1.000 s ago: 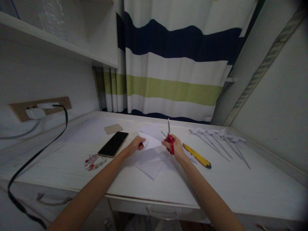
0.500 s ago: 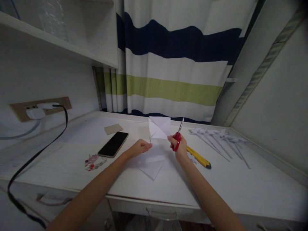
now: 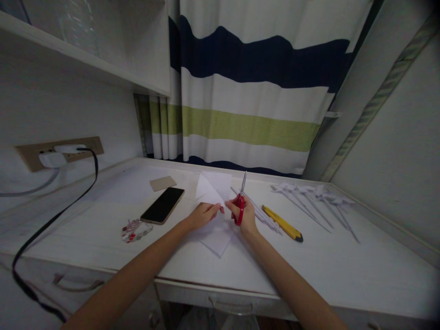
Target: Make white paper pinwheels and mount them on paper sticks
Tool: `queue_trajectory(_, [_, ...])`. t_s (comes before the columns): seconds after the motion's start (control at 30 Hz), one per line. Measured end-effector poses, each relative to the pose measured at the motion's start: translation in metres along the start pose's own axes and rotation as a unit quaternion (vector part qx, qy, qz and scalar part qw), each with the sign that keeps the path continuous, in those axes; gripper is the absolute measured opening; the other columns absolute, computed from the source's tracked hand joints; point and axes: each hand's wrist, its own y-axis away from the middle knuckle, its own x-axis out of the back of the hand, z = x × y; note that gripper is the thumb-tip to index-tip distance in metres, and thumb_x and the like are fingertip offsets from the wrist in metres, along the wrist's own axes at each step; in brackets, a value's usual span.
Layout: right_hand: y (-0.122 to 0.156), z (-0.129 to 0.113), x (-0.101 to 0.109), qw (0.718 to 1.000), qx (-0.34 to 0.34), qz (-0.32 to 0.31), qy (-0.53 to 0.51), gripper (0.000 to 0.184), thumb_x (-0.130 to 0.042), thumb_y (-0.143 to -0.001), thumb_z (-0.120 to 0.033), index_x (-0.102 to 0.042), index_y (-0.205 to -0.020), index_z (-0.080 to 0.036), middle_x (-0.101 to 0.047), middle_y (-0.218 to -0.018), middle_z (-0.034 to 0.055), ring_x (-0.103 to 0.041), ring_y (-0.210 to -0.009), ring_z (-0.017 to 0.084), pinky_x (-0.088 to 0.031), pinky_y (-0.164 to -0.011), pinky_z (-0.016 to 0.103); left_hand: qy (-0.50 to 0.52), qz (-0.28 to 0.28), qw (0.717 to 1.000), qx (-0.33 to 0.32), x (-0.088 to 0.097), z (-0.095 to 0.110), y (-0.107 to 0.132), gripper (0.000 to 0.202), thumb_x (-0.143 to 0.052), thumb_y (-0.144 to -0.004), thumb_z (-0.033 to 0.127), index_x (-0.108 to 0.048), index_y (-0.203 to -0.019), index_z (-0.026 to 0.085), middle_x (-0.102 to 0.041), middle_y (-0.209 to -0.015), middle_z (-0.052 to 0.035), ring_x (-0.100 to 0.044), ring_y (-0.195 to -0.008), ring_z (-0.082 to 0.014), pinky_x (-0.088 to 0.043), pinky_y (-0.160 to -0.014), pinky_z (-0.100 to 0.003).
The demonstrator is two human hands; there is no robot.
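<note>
A white square of paper [image 3: 220, 181] with slits running in from its corners is held up above the desk. My left hand [image 3: 203, 215] is closed, its thumb and finger pinching at the paper's lower edge. Red-handled scissors [image 3: 240, 208] are gripped in my right hand [image 3: 248, 219], blades pointing up and away. My right fingertips also meet the paper's lower right corner. Under my hands more white paper [image 3: 217, 240] lies flat on the desk. Several rolled white paper sticks [image 3: 263, 214] lie just right of my right hand, partly behind it.
A yellow utility knife [image 3: 282, 223] lies to the right, with several paper pinwheels on sticks [image 3: 314, 195] beyond it. On the left are a phone [image 3: 163, 205], a beaded bracelet [image 3: 134, 230] and a beige card [image 3: 162, 183]. A black cable [image 3: 55, 217] hangs at the far left.
The paper has moved left and slightly down, with the scissors and my right hand. My left hand has moved slightly right, to the paper's lower edge. The paper sticks now show more.
</note>
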Motion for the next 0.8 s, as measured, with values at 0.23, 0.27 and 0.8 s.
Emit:
queue_trajectory(0.23, [0.002,-0.001,-0.001,0.999,-0.008,-0.039,-0.002,0.014,-0.046,-0.083,-0.024,-0.052,-0.083,-0.011,-0.049,-0.060,-0.0057,-0.041,-0.039,0.002,-0.035,-0.035,0.014,0.032,0.012,0.999,0.007,0.000,-0.008,-0.005,0.026,-0.043,-0.084,0.034,-0.055,-0.086,0.011,-0.057,-0.076,-0.0008,-0.055,-0.062,-0.0108,-0.046,-0.059,-0.027])
queue_trajectory(0.27, [0.002,-0.002,-0.001,0.999,-0.010,-0.042,-0.002,0.014,-0.046,-0.083,-0.024,-0.052,-0.083,-0.011,-0.049,-0.059,-0.0058,-0.041,-0.038,0.002,-0.035,-0.034,0.014,0.037,0.010,0.999,0.009,0.000,-0.009,-0.006,0.025,-0.043,-0.084,0.033,-0.054,-0.088,0.011,-0.057,-0.078,-0.0013,-0.055,-0.064,-0.0114,-0.047,-0.060,-0.028])
queue_trajectory(0.8, [0.004,-0.004,-0.003,0.998,-0.029,-0.059,-0.014,0.016,-0.045,-0.084,-0.026,-0.052,-0.082,-0.011,-0.048,-0.057,-0.0064,-0.039,-0.037,0.002,-0.033,-0.033,0.014,0.073,-0.009,0.996,0.060,0.000,-0.011,-0.003,0.024,-0.044,-0.084,0.031,-0.053,-0.092,0.011,-0.057,-0.082,-0.0025,-0.056,-0.066,-0.0114,-0.047,-0.059,-0.027])
